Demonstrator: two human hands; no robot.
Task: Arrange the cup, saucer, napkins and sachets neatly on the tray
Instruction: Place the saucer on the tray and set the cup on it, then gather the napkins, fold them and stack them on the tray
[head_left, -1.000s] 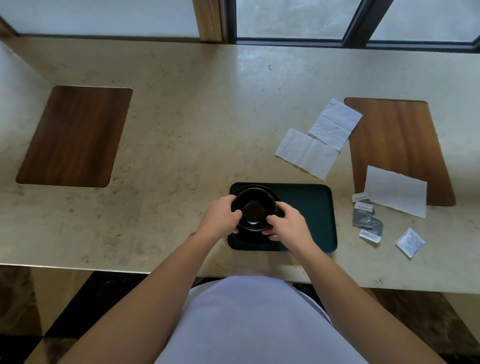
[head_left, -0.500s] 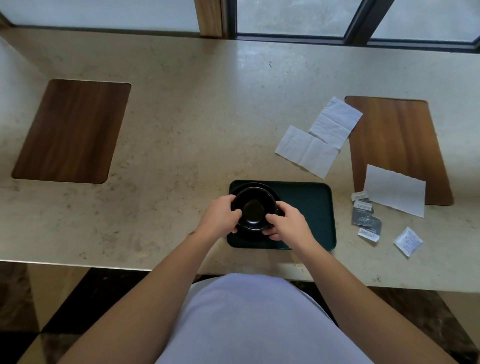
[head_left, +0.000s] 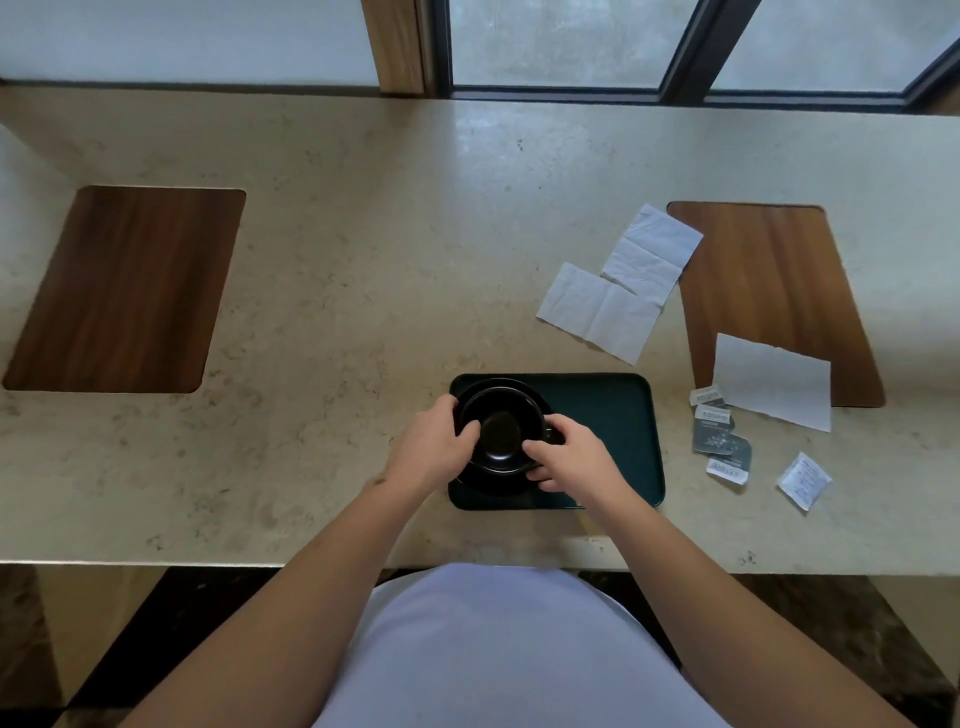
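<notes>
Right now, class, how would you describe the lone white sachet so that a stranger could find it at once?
Start at the dark tray near the counter's front edge and look right, past the cluster of grey sachets. The white sachet lies on the bare counter, right of them and nearer the front edge. Unlike them, it is white, tilted like a diamond, and touches nothing.

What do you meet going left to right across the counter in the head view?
Left wood inlay → left hand → cup → right hand → bare part of the tray → grey sachets → white sachet.
</notes>
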